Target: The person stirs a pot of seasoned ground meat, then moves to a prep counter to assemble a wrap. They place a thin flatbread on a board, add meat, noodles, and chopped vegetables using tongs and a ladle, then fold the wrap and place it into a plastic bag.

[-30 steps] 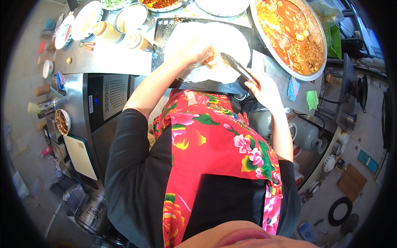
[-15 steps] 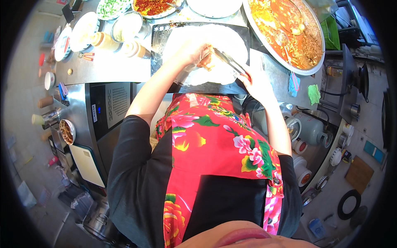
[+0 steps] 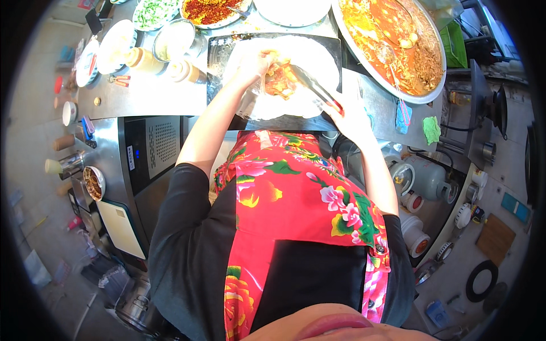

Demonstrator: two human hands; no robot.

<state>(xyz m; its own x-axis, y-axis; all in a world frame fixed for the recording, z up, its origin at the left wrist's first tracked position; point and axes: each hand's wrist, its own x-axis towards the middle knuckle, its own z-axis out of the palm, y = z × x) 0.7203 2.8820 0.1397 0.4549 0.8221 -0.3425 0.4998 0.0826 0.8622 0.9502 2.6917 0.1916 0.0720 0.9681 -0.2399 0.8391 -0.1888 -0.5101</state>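
Note:
A black rectangular plate [image 3: 219, 51] with a large white round [image 3: 318, 57] on it lies in front of me, much of it washed out by glare. Over it, a reddish-orange lump of food [image 3: 280, 85] sits in what looks like a thin, see-through wrapping [image 3: 255, 105]. My left hand [image 3: 256, 63] is closed at the upper left side of this wrapping. My right hand [image 3: 348, 116] is wrapped round metal tongs [image 3: 318, 91], whose tips point to the food. Glare hides whether the tips touch it.
At the right stands a big oval tray [image 3: 442, 91] of red, soupy food with a ladle. Bowls of chopped greens [image 3: 154, 12] and chilli flakes [image 3: 210, 10] sit at the back, with squeeze bottles [image 3: 142, 59] to the left. A green cloth [image 3: 431, 129] lies on the counter's right edge.
More of the reddish food and its wrapping now shows between my hands. My left hand has moved slightly up and left; the tongs stay in my right hand.

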